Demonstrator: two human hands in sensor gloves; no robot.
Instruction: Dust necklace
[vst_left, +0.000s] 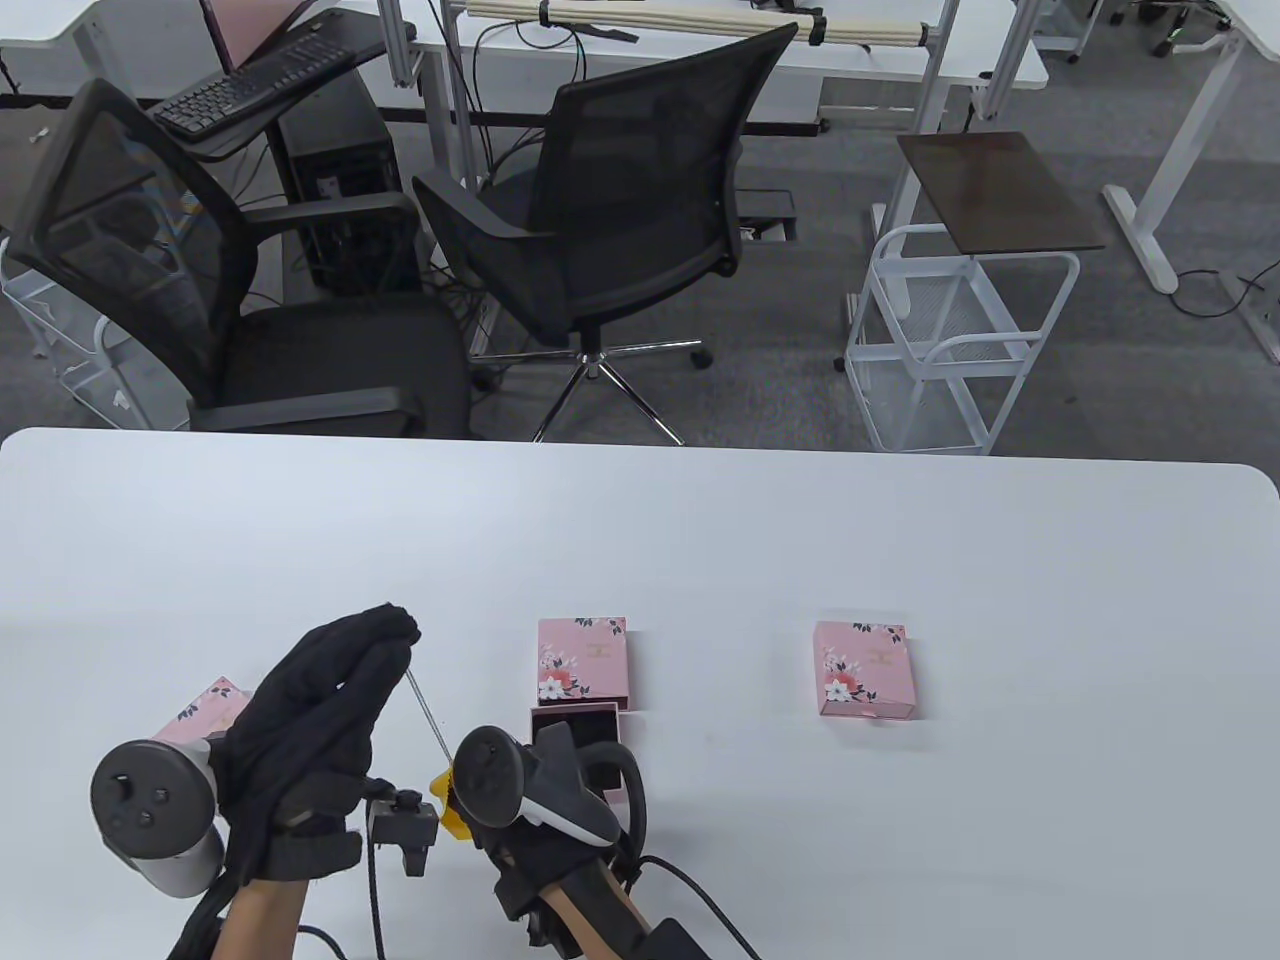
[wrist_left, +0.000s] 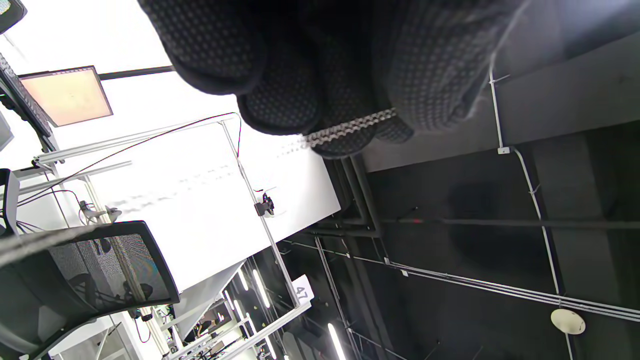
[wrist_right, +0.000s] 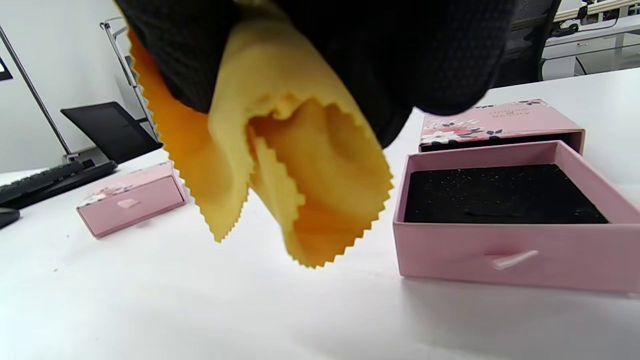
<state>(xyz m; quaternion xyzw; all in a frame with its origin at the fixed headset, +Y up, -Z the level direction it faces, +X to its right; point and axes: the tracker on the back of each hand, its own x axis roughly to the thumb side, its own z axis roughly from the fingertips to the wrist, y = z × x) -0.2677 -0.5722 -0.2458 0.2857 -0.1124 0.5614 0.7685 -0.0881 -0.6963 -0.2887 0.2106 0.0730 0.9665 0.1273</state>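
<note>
Between both hands, necklace (vst_left: 425, 710) and cloth (wrist_right: 280, 165)

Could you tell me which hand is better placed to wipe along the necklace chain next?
The right hand. It grips the yellow cloth at the lower end of the chain, while the left hand is busy pinching the chain's upper end, holding it taut.

Closed pink box (vst_left: 865, 668) at 3 o'clock | two black chairs (vst_left: 610, 190) at 12 | white cart (vst_left: 960, 345) at 1 | keyboard (vst_left: 250, 85) at 11
</note>
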